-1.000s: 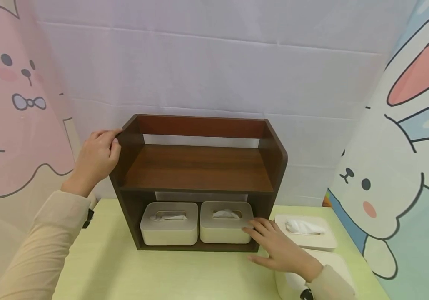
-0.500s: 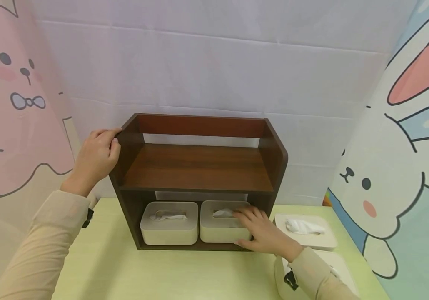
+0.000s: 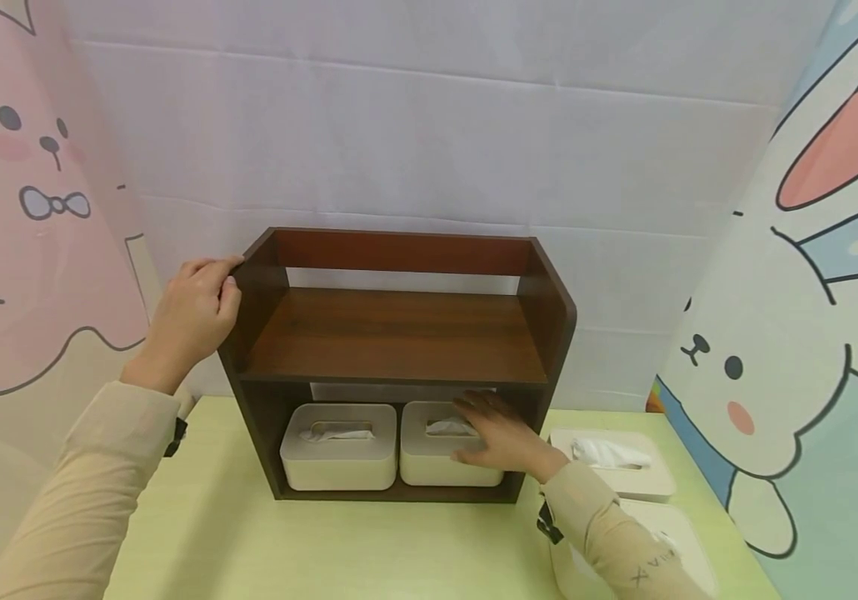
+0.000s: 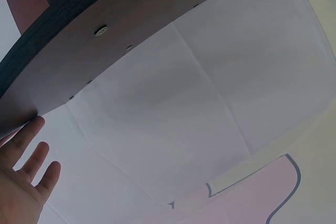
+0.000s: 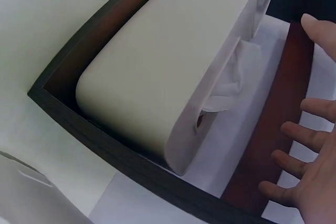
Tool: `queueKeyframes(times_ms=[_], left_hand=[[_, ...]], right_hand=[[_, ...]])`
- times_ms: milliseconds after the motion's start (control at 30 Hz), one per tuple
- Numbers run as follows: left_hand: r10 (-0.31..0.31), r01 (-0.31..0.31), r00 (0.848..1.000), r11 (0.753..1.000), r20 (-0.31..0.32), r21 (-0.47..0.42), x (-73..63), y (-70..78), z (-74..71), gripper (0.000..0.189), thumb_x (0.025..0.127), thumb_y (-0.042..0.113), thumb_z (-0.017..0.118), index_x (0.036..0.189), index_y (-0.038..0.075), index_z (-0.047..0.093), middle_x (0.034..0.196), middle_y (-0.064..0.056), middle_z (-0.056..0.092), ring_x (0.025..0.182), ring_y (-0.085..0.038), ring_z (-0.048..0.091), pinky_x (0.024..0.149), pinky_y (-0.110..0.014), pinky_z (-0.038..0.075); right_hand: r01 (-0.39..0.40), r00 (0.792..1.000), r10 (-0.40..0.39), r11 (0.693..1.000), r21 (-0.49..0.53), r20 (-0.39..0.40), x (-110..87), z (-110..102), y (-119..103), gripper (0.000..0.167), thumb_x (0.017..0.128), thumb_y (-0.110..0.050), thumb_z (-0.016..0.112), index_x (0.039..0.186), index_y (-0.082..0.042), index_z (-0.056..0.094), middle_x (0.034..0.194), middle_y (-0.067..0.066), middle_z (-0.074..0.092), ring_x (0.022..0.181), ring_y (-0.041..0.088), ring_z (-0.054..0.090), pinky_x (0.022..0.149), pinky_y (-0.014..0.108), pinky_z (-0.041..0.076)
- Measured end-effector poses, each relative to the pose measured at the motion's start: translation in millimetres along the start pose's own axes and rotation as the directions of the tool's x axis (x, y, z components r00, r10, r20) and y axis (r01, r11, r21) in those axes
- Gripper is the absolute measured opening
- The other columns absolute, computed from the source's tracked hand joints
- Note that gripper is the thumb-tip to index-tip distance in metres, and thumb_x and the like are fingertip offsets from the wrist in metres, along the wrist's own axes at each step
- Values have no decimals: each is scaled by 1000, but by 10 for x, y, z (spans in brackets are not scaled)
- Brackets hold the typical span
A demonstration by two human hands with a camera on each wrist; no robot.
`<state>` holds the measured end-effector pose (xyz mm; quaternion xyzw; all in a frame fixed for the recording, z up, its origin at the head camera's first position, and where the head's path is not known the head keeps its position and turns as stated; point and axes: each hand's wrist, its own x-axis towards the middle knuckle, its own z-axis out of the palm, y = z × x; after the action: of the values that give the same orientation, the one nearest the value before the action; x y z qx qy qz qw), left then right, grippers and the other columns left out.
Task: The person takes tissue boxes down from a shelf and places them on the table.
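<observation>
A dark brown two-tier wooden shelf [image 3: 399, 333] stands on the table. My left hand [image 3: 197, 312] rests at its upper left side panel; in the left wrist view the fingers [image 4: 47, 177] are fairly straight, one fingertip touching the panel's edge, with the thumb hidden. Two white tissue boxes sit side by side on the lower tier, a left tissue box [image 3: 339, 471] and a right tissue box [image 3: 444, 471], tissue showing at their top slots. Over the right box reaches my right hand [image 3: 500, 437], fingers spread; the right wrist view shows them holding nothing.
Right of the shelf, a flat white tissue box [image 3: 616, 475] lies on the pale green table [image 3: 339, 550]. Nearer, another white box [image 3: 684, 533] is partly hidden by my right sleeve. A white cloth [image 3: 429, 158] hangs behind, with cartoon-printed cloths at both sides.
My right hand has moved left and farther in, from the right box's front right corner to over its top. The left hand, shelf and boxes look the same.
</observation>
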<state>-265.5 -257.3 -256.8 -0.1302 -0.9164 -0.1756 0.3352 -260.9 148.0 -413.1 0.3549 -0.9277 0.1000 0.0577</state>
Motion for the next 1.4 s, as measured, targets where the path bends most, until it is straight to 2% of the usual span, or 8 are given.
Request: queueKeyframes(times_ms=[200, 433, 700, 867, 1033, 1267, 1400], left_hand=[[6, -6, 1000, 1000, -5, 3, 3, -9, 11, 39, 94, 15, 33, 123, -1, 54, 120, -23, 56, 112, -41, 44, 94, -60, 33], [8, -8, 1000, 1000, -10, -3, 1, -20, 18, 39, 94, 15, 33, 122, -1, 54, 120, -23, 56, 112, -41, 44, 95, -58, 33], [5, -5, 1000, 1000, -2, -4, -4, -25, 13, 40, 94, 15, 32, 123, -1, 54, 120, -23, 56, 113, -41, 43, 96, -57, 32], [4, -4, 1000, 1000, 3, -2, -3, -14, 5, 40, 94, 16, 32, 123, -1, 53, 121, -23, 56, 113, -41, 43, 96, -58, 33], [6, -6, 1000, 1000, 6, 1, 2, -7, 7, 40, 94, 16, 32, 123, -2, 53, 121, -23, 56, 113, -41, 43, 96, -57, 33], [4, -4, 1000, 1000, 8, -3, 3, -8, 2, 40, 94, 15, 32, 123, -1, 53, 121, -23, 55, 113, -41, 43, 96, -58, 33], [1, -1, 1000, 1000, 11, -4, 1, -6, -6, 40, 94, 15, 32, 124, -1, 53, 121, -23, 56, 113, -42, 43, 95, -58, 33]], right_hand=[[-91, 993, 87, 994, 56, 80, 147, 98, 73, 82, 78, -46, 65, 141, -6, 32, 145, 19, 31, 132, 43, 28, 108, 56, 22], [-191, 974, 169, 971, 144, 154, 258, 226, 147, 89, 75, -50, 67, 143, -9, 28, 148, 18, 25, 135, 44, 18, 109, 59, 17], [-184, 970, 157, 973, 140, 183, 333, 320, 149, 92, 72, -56, 67, 141, -8, 30, 144, 17, 30, 134, 43, 22, 108, 58, 19], [-182, 967, 153, 974, 133, 204, 362, 345, 128, 97, 66, -59, 70, 142, -13, 31, 142, 15, 34, 131, 41, 27, 106, 55, 25], [-141, 974, 122, 986, 91, 194, 380, 393, 162, 97, 62, -60, 72, 139, -15, 34, 137, 10, 40, 126, 37, 35, 102, 53, 31], [-111, 977, 88, 988, 110, 192, 379, 465, 263, 104, 60, -55, 76, 139, -4, 32, 139, 21, 37, 129, 41, 30, 107, 53, 25], [-123, 976, 105, 989, 87, 193, 378, 457, 249, 107, 56, -54, 79, 138, -3, 34, 134, 18, 41, 124, 40, 34, 104, 51, 29]])
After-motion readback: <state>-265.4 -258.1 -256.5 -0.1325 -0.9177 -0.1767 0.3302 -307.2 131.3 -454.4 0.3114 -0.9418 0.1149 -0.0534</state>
